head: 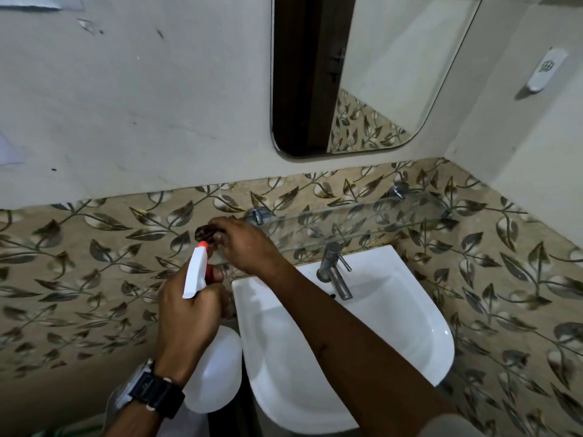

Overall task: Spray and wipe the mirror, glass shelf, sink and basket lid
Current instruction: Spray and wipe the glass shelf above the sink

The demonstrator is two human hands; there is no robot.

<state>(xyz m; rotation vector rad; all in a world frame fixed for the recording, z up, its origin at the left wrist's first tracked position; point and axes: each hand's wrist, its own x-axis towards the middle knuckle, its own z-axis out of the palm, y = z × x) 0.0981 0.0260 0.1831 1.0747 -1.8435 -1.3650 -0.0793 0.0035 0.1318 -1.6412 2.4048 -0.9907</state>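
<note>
The clear glass shelf (362, 216) runs along the leaf-patterned wall tiles (94, 247) between the mirror and the sink, carried on two small chrome brackets (259, 214). I judge it stiff but brittle, slick where wet, and held only at those two points, so I would press lightly and flat and keep the load close to a bracket, not out on the free front edge. My right hand (244, 244) is over its left end, fingers curled round a bunched dark brown cloth (204, 235). The cloth looks soft and light and should mould to the edge, and a wad in the palm is the right hold for it. My left hand (189, 316) is wrapped round the neck of the translucent white spray bottle (214, 367), a finger at the orange trigger and the orange nozzle aimed toward the cloth. The bottle looks like thin plastic, light to carry, and best taken at the neck, as it is now. Above hangs the round-cornered wall mirror (378, 74), also fragile. Below sit the white ceramic sink (435, 335), hard and slippery, and its steel tap (334, 269). I cannot see the basket lid from here.
</note>
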